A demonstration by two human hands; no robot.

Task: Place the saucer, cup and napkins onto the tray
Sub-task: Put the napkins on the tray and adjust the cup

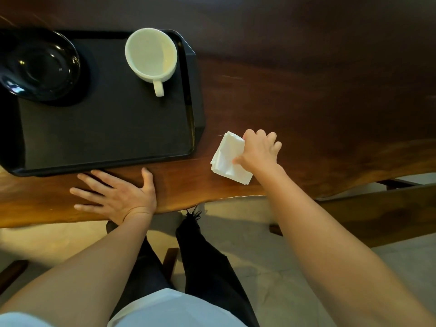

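Right hand pinching white napkins on the wooden table — just right of the black tray, saucer and white cup already on the tray, left hand flat, fingers spread, grasping nothing.

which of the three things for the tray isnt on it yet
The white napkins: they lie on the wooden table right of the tray, under the right hand. The black saucer and white cup already sit on it.

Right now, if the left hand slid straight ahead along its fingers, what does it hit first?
Probably the tray: the left hand lies flat on the table, fingers aimed up-left at the tray's near rim, almost touching. The saucer sits further along that line.
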